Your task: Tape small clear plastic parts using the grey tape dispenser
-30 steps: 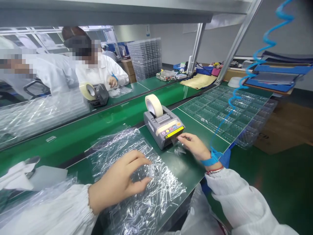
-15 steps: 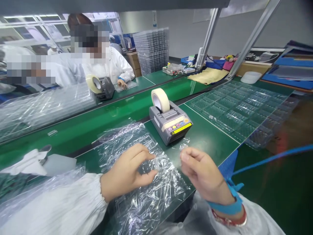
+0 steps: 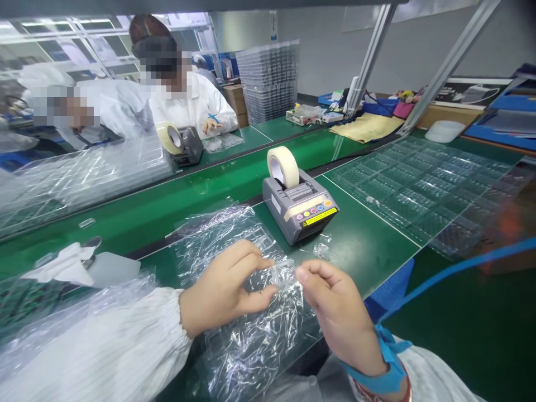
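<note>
My left hand grips a small clear plastic piece between thumb and fingers. My right hand is closed in a pinch at the right end of that piece; whether its fingertips hold anything more is too small to tell. Under both hands lies crinkled clear plastic film on the green table. Just beyond them stands a grey tape dispenser carrying a roll of cream tape. Small clear scraps lie in front of the dispenser.
Clear compartment trays lie at the right. A co-worker sits across the green channel, near a second tape dispenser. White paper lies at the left. A blue wrist-strap cord stretches off to the right.
My right hand has moved left from near the scraps to the plastic piece in my left hand. The left hand keeps its hold. The view has shifted slightly.
</note>
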Demonstrator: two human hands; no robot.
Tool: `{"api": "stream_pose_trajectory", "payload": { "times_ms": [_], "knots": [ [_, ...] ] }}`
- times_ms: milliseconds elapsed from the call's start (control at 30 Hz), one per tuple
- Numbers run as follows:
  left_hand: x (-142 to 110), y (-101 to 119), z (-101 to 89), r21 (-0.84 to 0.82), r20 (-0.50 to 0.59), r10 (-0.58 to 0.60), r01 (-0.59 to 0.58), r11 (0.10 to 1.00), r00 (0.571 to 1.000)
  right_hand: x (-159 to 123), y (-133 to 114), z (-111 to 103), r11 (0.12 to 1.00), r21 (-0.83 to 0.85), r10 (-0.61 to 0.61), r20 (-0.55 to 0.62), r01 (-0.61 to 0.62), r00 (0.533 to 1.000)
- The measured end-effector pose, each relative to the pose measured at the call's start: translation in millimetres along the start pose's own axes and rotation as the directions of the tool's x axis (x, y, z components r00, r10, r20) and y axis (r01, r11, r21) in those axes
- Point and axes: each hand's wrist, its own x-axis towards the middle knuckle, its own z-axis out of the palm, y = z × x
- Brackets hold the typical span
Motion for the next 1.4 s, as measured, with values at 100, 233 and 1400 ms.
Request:
{"api": "stream_pose_trajectory", "payload": {
  "times_ms": [100,233,1400],
  "knots": [
    [0,1,-0.8,0.015,-0.01,0.015,-0.015,1.0,1.0,0,1,2,1.0,-0.016,-0.023,-0.035,0.022,0.999],
    [1,2,-0.8,0.045,-0.02,0.043,-0.042,0.998,0.999,2,5,2,0.999,-0.04,-0.035,-0.058,0.032,0.998],
    [21,16,-26.4,0.371,0.277,0.14,-0.24,0.897,0.951,15,-21,-19,-0.021,-0.707,-0.432,0.644,0.707,0.631]
  ]
}}
